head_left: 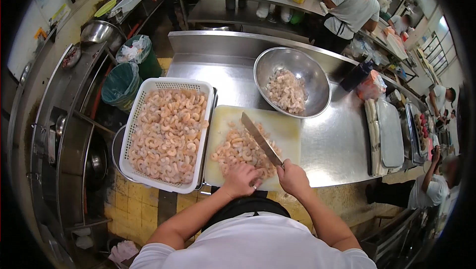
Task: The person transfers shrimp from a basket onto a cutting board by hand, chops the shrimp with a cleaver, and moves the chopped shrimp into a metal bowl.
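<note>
My right hand (293,178) is closed round the handle of a large knife (263,141), whose blade slants up and left over the shrimp on a white cutting board (291,140). At the near edge of the shrimp pile (238,147), my left hand (242,179) rests with bent fingers on some pieces; what its fingertips hold is hidden. A white perforated basket (210,90) full of peeled shrimp (166,135) stands left of the board. Behind the board, a steel bowl (320,83) holds cut shrimp (286,91).
On the right of the steel counter (332,150) are a dark bottle (357,75), a plastic bag (372,86) and stacked trays (389,135). Lined bins (121,83) stand at the left. Several people work farther off, one (349,6) behind the counter.
</note>
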A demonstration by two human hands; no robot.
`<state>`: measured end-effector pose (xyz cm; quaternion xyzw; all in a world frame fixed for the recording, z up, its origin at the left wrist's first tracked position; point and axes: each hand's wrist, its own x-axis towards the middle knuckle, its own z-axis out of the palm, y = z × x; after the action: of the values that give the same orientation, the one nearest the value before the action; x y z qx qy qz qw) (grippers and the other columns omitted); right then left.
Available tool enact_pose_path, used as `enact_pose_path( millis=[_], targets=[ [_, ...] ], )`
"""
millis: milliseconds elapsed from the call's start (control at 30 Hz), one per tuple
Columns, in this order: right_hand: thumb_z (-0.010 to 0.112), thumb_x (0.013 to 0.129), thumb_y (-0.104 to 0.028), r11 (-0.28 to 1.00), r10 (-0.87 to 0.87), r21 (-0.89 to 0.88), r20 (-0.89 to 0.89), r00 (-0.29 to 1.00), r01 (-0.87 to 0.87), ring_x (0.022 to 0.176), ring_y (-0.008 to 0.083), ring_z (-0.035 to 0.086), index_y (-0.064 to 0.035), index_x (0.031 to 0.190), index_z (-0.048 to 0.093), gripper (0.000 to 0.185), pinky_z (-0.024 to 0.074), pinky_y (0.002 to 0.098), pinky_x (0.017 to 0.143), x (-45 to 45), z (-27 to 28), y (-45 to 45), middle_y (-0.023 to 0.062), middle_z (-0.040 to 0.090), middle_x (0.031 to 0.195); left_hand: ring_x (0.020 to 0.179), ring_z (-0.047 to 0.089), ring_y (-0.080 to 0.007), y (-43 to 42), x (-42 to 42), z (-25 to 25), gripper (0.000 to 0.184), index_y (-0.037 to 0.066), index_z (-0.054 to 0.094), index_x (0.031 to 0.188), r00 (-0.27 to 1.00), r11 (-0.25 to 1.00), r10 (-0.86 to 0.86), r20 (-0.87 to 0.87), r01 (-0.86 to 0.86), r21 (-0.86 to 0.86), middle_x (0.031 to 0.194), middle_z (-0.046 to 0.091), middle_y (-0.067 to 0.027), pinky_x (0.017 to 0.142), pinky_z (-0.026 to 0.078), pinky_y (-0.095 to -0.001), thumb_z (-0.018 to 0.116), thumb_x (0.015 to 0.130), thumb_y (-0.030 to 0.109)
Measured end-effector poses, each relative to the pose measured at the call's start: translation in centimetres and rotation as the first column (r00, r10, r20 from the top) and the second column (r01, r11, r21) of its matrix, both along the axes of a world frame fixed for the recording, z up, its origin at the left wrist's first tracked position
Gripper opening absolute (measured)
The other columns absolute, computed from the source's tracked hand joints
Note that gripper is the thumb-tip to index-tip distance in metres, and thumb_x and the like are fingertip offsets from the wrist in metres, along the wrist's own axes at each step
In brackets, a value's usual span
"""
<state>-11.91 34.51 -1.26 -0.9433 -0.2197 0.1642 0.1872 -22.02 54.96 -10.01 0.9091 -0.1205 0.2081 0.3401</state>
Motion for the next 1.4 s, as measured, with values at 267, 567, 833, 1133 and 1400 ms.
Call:
enact_pose_path(
  millis=[267, 567, 833, 1133, 1400],
  targets=[
    [0.061, 0.105, -0.029, 0.999, -0.025, 0.028, 0.007, 1.000, 0.024, 0.080, 0.0550, 0.068, 0.0031, 0.096, 0.058, 0.034, 0.0537, 0.0627, 0.074, 0.2, -0.4, -1.3, 0.0338, 0.069, 0.082, 0.091, 0.065, -0.0308, -1.8, 1.4, -4.6, 0.016, 0.009, 0.069, 0.089, 0.998, 0.994, 0.057, -0.021, -0.055, 0.099, 0.092, 0.063, -0.0093, 0.081, 0.051, -0.0433, 0.079, 0.082, 0.020],
    [0.061, 0.105, -0.029, 0.979, -0.184, 0.071, -0.078, 0.980, 0.189, 0.084, 0.0559, 0.068, 0.0037, 0.101, 0.060, 0.033, 0.0520, 0.0637, 0.076, -4.9, -0.3, -1.0, 0.0338, 0.069, 0.086, 0.093, 0.066, -0.0335, -0.6, 1.6, -2.9, 0.019, 0.010, 0.073, 0.096, 0.958, 0.938, 0.207, -0.201, -0.253, -0.238, 0.094, 0.066, -0.0099, 0.084, 0.053, -0.0442, 0.083, 0.081, 0.016],
    [0.062, 0.105, -0.028, 0.973, -0.186, 0.125, -0.057, 0.981, 0.192, 0.085, 0.0557, 0.067, 0.0025, 0.098, 0.058, 0.031, 0.0524, 0.0623, 0.075, -4.7, 0.7, 0.1, 0.0334, 0.069, 0.086, 0.116, 0.057, -0.0393, 2.7, -0.1, -0.4, 0.039, 0.009, 0.067, 0.115, 0.887, 0.886, 0.458, -0.052, -0.461, -0.048, 0.124, 0.061, -0.0145, 0.103, 0.043, -0.0525, 0.083, 0.083, 0.024],
    [0.061, 0.106, -0.029, 0.978, -0.190, 0.084, -0.019, 0.982, 0.191, 0.084, 0.0557, 0.067, 0.0033, 0.098, 0.058, 0.033, 0.0524, 0.0628, 0.075, -4.4, -0.2, -0.2, 0.0335, 0.068, 0.084, 0.131, 0.050, -0.0445, 4.7, 0.4, -3.0, 0.058, 0.000, 0.054, 0.136, 0.864, 0.864, 0.492, -0.109, -0.500, -0.057, 0.141, 0.054, -0.0230, 0.114, 0.037, -0.0550, 0.077, 0.089, 0.025],
    [0.061, 0.105, -0.029, 0.987, -0.123, 0.108, 0.002, 0.992, 0.122, 0.083, 0.0554, 0.068, 0.0036, 0.100, 0.058, 0.033, 0.0529, 0.0629, 0.075, -2.8, 0.0, 1.3, 0.0335, 0.069, 0.084, 0.132, 0.049, -0.0450, 4.7, 0.4, -3.0, 0.059, -0.003, 0.053, 0.139, 0.856, 0.857, 0.504, -0.114, -0.512, -0.061, 0.142, 0.053, -0.0253, 0.116, 0.036, -0.0549, 0.073, 0.092, 0.026]
  ],
)
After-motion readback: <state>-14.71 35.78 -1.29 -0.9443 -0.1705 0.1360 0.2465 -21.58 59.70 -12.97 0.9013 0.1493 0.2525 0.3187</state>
